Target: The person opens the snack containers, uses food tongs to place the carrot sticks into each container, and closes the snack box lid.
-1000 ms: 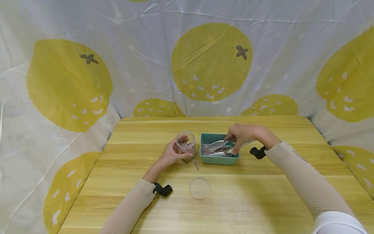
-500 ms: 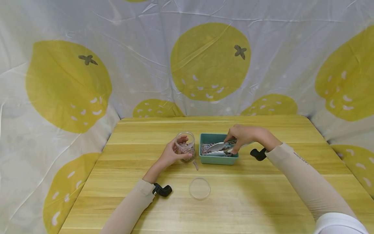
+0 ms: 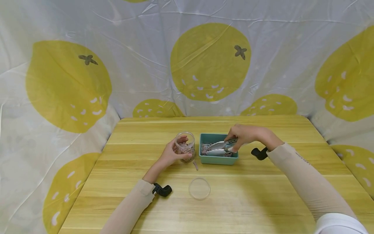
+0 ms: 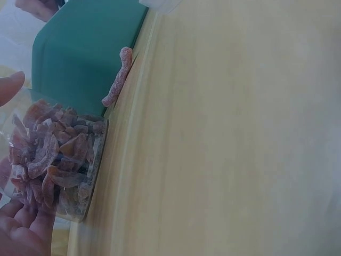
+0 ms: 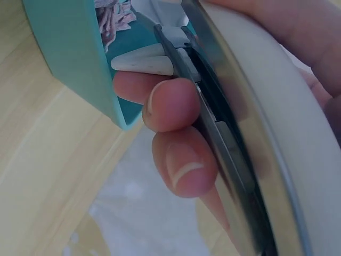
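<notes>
My left hand (image 3: 172, 154) grips a clear jar (image 3: 185, 137) that stands upright and lidless on the table, thumb on the near side and fingers behind. Through its wall, the left wrist view shows many sugared, reddish-brown dried fruit strips (image 4: 53, 154). To the right, my right hand (image 3: 241, 135) holds a pair of tongs (image 3: 217, 145) with pale handles (image 5: 266, 106). The tongs' metal heads reach down into a teal rectangular box (image 3: 217, 160), among more strips (image 5: 113, 21) there. Whether a strip is caught between the heads, I cannot tell.
One loose strip (image 3: 195, 165) lies on the table between jar and box. A round clear lid (image 3: 199, 188) is flat on the wood nearer me. Beyond the table's far edge hangs a lemon-patterned curtain (image 3: 210, 61).
In the box, the tongs' heads have shifted slightly, and the gap between them looks narrower than a second ago. My left hand and the jar stay put.
</notes>
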The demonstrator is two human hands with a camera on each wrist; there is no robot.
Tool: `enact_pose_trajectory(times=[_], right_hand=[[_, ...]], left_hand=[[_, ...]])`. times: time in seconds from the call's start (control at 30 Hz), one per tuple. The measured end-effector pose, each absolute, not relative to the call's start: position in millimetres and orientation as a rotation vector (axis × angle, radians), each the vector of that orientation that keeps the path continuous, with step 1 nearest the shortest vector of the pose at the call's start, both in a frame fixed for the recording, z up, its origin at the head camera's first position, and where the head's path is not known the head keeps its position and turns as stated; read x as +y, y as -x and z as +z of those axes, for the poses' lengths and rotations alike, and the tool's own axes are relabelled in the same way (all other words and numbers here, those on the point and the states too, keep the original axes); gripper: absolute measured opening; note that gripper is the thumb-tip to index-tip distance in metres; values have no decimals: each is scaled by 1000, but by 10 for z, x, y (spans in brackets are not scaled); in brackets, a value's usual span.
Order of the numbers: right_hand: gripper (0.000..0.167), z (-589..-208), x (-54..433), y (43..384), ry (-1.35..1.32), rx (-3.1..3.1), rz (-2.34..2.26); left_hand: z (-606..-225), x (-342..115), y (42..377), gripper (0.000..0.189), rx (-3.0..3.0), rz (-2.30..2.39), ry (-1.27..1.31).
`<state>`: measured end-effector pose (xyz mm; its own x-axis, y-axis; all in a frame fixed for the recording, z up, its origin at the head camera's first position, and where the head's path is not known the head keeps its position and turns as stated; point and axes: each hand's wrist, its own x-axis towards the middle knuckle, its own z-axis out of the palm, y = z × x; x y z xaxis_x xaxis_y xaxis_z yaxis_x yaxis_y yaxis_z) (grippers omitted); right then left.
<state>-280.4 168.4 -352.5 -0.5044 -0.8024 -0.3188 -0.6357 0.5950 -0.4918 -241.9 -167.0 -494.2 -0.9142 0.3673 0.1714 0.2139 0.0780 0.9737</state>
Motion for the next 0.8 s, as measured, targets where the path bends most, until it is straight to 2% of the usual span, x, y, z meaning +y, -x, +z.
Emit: enact_pose_trajectory(times=[0.8], right_hand=[[49,-3301,1878,2811,1133,2373,-539]], left_hand=[[-4915,-1659,2438,78,2197,1977,-572]])
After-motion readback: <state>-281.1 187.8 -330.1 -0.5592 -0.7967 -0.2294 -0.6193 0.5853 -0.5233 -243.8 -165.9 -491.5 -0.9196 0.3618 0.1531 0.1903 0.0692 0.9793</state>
